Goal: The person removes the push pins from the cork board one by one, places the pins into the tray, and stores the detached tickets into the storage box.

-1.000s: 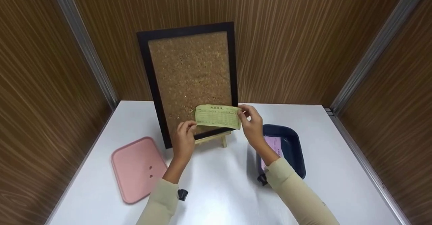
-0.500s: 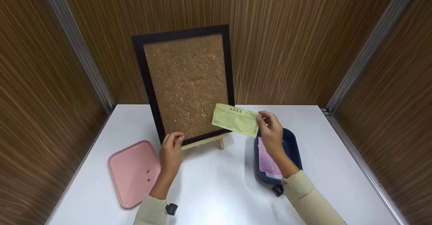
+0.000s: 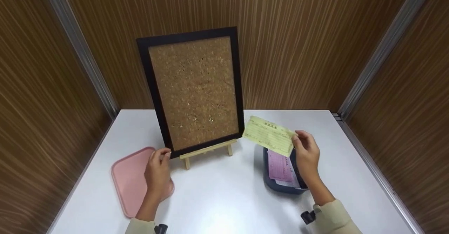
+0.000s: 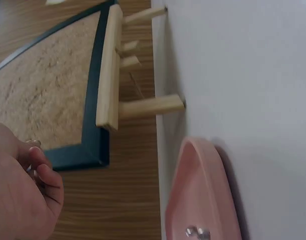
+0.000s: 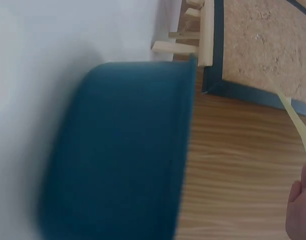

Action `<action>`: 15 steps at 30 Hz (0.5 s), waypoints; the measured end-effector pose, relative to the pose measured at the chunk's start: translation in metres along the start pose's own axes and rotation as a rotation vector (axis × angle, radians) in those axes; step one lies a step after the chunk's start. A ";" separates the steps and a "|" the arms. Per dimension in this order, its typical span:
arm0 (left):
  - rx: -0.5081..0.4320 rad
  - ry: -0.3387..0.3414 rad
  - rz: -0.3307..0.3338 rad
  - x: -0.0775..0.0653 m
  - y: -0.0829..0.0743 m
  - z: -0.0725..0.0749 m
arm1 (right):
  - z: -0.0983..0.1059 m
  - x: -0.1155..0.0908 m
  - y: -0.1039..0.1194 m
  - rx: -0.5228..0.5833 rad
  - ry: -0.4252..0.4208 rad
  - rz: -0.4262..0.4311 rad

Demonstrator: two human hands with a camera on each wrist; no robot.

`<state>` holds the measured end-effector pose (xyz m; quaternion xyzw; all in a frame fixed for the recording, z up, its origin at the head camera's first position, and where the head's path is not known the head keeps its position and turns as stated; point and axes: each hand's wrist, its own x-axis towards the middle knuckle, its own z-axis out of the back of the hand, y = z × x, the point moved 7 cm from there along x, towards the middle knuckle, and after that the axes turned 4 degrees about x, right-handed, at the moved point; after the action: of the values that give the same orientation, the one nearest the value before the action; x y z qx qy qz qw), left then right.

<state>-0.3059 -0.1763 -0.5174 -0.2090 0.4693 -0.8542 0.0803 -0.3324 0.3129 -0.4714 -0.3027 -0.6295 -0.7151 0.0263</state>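
Note:
My right hand pinches a yellow-green printed paper slip by its right end, above a dark blue bin. The slip is also seen edge-on in the right wrist view. My left hand is over the pink tray, left of the easel, fingertips curled together. In the left wrist view small shiny bits, seemingly push pins, show between the fingers; they are mostly hidden. Two small silvery pins lie in the pink tray. A black-framed cork board leans on a small wooden easel.
Pink and white printed slips lie in the blue bin. Everything stands on a white table, with wood-grain walls at the back and both sides. Several small holes and bright specks mark the cork.
The slip has come away from the cork board and moved right and down in my right hand. My left hand has let go of the slip and moved left, over the pink tray.

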 end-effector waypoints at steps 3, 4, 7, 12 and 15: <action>0.046 0.009 0.014 0.000 0.015 0.010 | 0.018 -0.007 -0.006 -0.018 -0.046 -0.012; 0.062 0.014 0.020 -0.001 0.020 0.013 | 0.024 -0.010 -0.008 -0.026 -0.061 -0.024; 0.124 0.028 0.042 -0.002 0.035 0.022 | 0.039 -0.017 -0.017 -0.051 -0.106 -0.079; 0.185 0.085 0.103 -0.009 0.056 0.032 | 0.058 -0.026 -0.029 -0.104 -0.157 -0.153; 0.178 0.120 0.135 -0.011 0.064 0.036 | 0.065 -0.031 -0.024 -0.133 -0.181 -0.167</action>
<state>-0.2841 -0.2350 -0.5566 -0.1173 0.4086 -0.8961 0.1276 -0.2911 0.3669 -0.5050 -0.3136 -0.6036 -0.7246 -0.1105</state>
